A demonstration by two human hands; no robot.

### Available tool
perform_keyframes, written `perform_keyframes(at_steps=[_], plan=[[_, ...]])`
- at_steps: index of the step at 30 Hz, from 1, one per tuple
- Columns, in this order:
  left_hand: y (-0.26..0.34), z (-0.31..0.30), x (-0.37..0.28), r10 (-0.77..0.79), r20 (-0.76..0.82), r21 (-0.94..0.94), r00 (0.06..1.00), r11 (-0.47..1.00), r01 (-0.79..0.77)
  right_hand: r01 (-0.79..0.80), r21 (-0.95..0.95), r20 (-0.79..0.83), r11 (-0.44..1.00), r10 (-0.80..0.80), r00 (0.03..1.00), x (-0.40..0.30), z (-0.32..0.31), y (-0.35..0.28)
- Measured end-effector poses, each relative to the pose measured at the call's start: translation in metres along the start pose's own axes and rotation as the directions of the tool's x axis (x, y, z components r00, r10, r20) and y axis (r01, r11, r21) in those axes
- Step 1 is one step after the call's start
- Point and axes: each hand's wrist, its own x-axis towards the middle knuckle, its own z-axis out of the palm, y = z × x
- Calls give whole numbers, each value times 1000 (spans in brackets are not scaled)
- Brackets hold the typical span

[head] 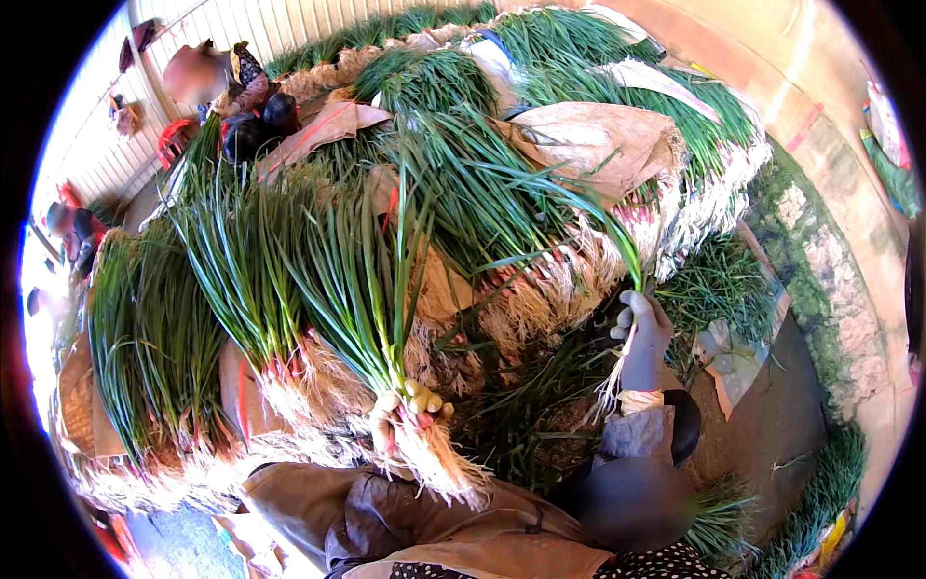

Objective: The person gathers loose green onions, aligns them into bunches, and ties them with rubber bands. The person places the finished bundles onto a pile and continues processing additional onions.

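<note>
My left hand (pixel 414 407), in a glove with yellowish fingertips, grips a bunch of green onions (pixel 362 311) around the reddish bulbs. The pale roots (pixel 448 463) hang over my lap, and the leaves fan away from me. Off to the right, my right hand (pixel 646 336) wears a grey glove. It is closed on a thin green onion (pixel 631 257), whose leaves reach up and left over the pile. The roots of that onion dangle below the fingers. Beyond my left hand, another bundle of green onions (pixel 246 289) lies on the heap.
Large stacks of green onions (pixel 463 181) fill the space ahead, with brown sacking (pixel 593 141) over some. Loose leaf trimmings (pixel 712 289) lie at right, near a mossy strip (pixel 810 239). A person (pixel 249 101) works at upper left, holding green onions; others are at far left.
</note>
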Motion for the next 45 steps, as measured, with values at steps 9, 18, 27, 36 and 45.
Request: perform_keyframes(at_steps=[9,18,27,36,45], plan=[[-15,20,2,-147,-294,351,944,903,250,-14,-32,475,999,28,879,-78,76,61],[-13,10,0,-206,-396,278,895,902,331,-378,-129,554,917,383,740,-102,87,60],[-23,-14,5,-127,-443,435,887,835,336,-38,-324,557,945,222,801,-92,88,69],[-27,34,10,-127,-523,358,843,865,352,-403,-102,408,909,408,817,-101,95,65],[13,49,8,10,75,-110,997,994,-1,426,-777,481,463,1,877,-26,43,74]])
